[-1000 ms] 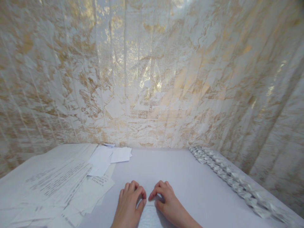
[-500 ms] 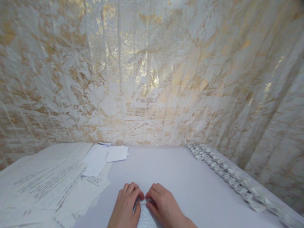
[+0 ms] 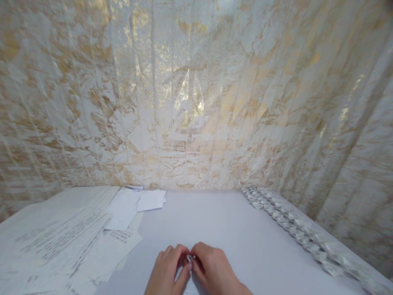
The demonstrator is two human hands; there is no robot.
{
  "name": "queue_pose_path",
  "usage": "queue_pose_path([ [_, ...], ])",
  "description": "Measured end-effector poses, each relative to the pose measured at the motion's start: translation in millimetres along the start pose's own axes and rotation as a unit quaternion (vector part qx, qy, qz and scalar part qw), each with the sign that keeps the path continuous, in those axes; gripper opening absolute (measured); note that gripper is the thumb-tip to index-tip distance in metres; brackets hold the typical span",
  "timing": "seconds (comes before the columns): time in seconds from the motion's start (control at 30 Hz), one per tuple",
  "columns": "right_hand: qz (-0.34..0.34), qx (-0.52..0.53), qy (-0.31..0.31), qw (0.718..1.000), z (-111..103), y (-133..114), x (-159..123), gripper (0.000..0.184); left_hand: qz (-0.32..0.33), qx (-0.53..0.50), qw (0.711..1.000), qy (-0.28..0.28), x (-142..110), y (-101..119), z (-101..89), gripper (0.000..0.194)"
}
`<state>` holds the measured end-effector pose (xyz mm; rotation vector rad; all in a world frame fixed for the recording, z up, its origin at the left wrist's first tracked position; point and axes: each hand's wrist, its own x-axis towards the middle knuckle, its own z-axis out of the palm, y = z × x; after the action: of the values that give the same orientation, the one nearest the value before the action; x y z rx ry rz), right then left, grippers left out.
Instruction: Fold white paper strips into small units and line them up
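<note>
My left hand [image 3: 167,272] and my right hand [image 3: 213,270] meet at the near edge of the white table [image 3: 215,221]. Their fingertips are pinched together on a small folded piece of printed paper [image 3: 189,259], of which only a sliver shows between them. More of that white paper lies under my palms at the bottom of the view, mostly hidden. Both hands have curled fingers pressed on the paper.
Printed sheets [image 3: 58,241] lie spread over the left of the table, with smaller blank slips [image 3: 150,200] behind them. A long row of several small folded paper pieces [image 3: 294,229] runs along the right edge. A gold-patterned curtain [image 3: 196,94] hangs close behind.
My hands have come together and slid slightly toward me, the fingertips now pinching the paper between them. The view has tilted a little.
</note>
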<state>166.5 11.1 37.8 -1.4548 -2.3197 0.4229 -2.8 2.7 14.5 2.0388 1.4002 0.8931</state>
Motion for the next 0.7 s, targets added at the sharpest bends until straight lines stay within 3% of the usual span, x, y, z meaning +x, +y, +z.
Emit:
queue_pose_path([
  [0.13,0.031,0.122,0.035,0.991,5.6,2.4,-0.6,0.017,0.002,-0.016,1.000,0.014,0.2,2.2,2.1,0.008],
  [0.33,0.059,0.292,0.045,0.954,9.7,4.2,2.2,0.018,0.023,0.034,0.999,0.015,3.7,5.3,-7.8,0.013],
  [0.53,0.044,0.155,0.072,0.984,5.5,1.0,-2.1,0.027,0.090,0.122,0.988,-0.019,7.3,5.8,-18.5,0.020],
  [0.7,-0.016,0.074,0.070,0.995,3.1,2.3,-3.4,0.034,0.083,0.158,0.983,-0.044,8.3,5.0,-18.6,0.025],
])
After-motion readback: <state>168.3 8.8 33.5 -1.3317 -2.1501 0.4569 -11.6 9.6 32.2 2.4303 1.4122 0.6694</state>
